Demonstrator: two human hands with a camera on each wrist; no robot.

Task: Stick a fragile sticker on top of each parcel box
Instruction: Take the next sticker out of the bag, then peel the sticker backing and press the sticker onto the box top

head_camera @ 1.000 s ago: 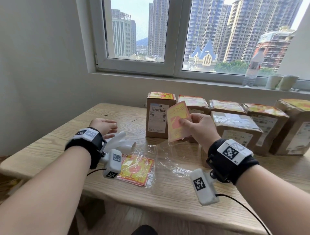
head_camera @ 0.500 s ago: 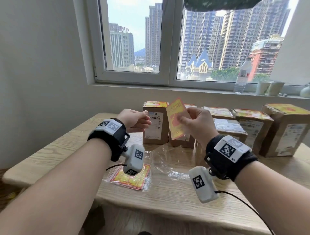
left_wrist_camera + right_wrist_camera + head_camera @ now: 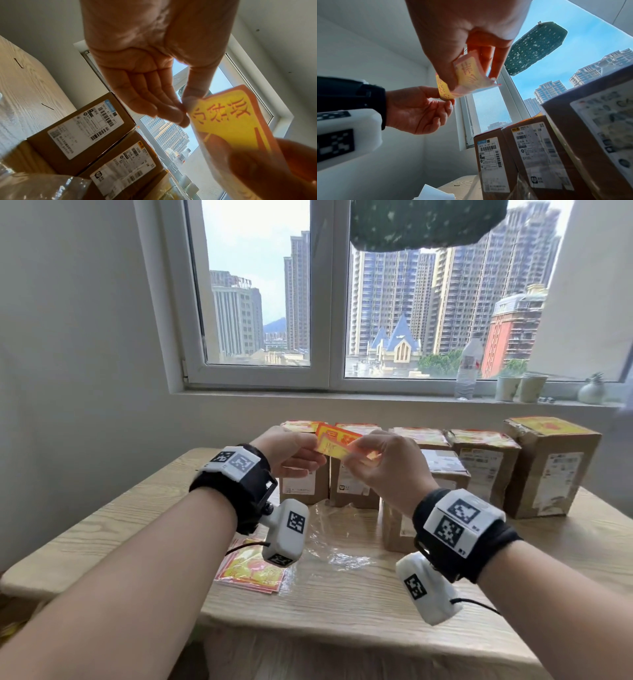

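A yellow and red fragile sticker [image 3: 337, 441] is held up in front of the row of brown parcel boxes [image 3: 486, 463]. My left hand [image 3: 317, 455] pinches its left corner between thumb and fingers, which the left wrist view shows close up on the sticker [image 3: 228, 121]. My right hand [image 3: 356, 453] grips the other end, and the sticker [image 3: 471, 73] bends between thumb and fingers. Several boxes at the back carry stickers on top. A lower box [image 3: 442, 470] stands in front of them, behind my right hand.
A stack of stickers [image 3: 253, 571] lies in a clear plastic bag [image 3: 339, 546] on the wooden table [image 3: 113, 529], below my left wrist. A water bottle [image 3: 467, 368] and cups [image 3: 519, 387] stand on the window sill. A dark green cloth [image 3: 424, 224] hangs at the window top.
My left hand rose from the table to the sticker and took hold of its corner. The right hand lifted the sticker and tipped it from upright to nearly flat.
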